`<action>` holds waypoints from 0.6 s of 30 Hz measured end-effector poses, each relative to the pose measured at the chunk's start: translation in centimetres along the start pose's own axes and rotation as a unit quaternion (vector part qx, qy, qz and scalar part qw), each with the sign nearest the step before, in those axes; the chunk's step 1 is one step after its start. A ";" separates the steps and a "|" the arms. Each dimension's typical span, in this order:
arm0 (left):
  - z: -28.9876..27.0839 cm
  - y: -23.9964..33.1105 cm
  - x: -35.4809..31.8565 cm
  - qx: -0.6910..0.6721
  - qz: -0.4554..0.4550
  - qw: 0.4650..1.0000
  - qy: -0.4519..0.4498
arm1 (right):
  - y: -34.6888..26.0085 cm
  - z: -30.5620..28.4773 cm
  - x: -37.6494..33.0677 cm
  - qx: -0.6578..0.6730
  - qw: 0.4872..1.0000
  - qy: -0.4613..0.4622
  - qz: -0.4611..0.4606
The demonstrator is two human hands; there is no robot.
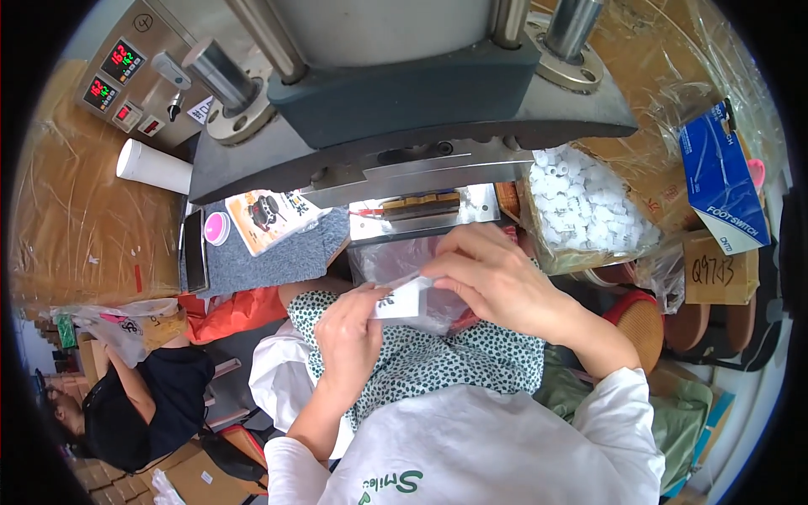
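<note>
My left hand (352, 330) and my right hand (488, 278) together pinch a small clear plastic bag (396, 273) with a white printed label (402, 300), held over my lap in front of a grey press machine (404, 101). The left thumb and fingers grip the label's lower left corner. Fingers of the right hand close on the bag's top right edge. Under the press head lies a metal plate with a row of small brown parts (421, 204).
A bag of small white plastic pieces (585, 206) sits in a carton at the right. A blue box (722, 181), a white paper cup (153, 166), a phone (195, 250), a pink round lid (216, 227) and a snack packet (269, 217) surround the machine. Another person (139, 400) crouches lower left.
</note>
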State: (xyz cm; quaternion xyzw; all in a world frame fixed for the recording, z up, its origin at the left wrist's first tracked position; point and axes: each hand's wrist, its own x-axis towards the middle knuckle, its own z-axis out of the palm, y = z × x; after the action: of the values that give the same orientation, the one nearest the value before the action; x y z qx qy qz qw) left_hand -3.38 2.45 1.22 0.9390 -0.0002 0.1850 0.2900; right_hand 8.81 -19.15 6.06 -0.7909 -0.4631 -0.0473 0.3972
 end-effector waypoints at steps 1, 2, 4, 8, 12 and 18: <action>0.2 -0.1 0.0 -0.012 0.044 0.999 -0.003 | 0.3 0.3 -0.1 0.042 0.999 -0.030 0.001; 0.5 -0.2 -0.1 -0.011 0.044 0.999 -0.003 | 0.5 0.6 -0.2 0.084 0.995 -0.058 0.002; 1.1 -0.2 -0.3 -0.100 -0.038 0.987 -0.119 | 0.8 1.2 -0.4 0.156 0.981 -0.048 0.106; 4.5 -2.0 0.9 -0.329 -0.242 0.895 -0.181 | 0.6 1.8 -0.6 0.096 0.974 0.111 0.170; 5.3 -1.2 5.3 -0.532 -0.372 0.742 -0.168 | 0.8 0.4 -2.5 0.156 0.962 0.056 0.217; 6.6 -2.1 6.0 -0.570 -0.373 0.717 -0.146 | 1.4 2.0 -7.5 0.173 0.939 -0.108 0.279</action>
State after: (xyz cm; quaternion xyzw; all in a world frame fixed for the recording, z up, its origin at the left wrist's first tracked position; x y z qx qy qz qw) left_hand 4.75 1.21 -2.90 0.5353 0.2025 -0.1124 0.8123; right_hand 5.06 -23.42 0.52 -0.8080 -0.2649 0.2314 0.4727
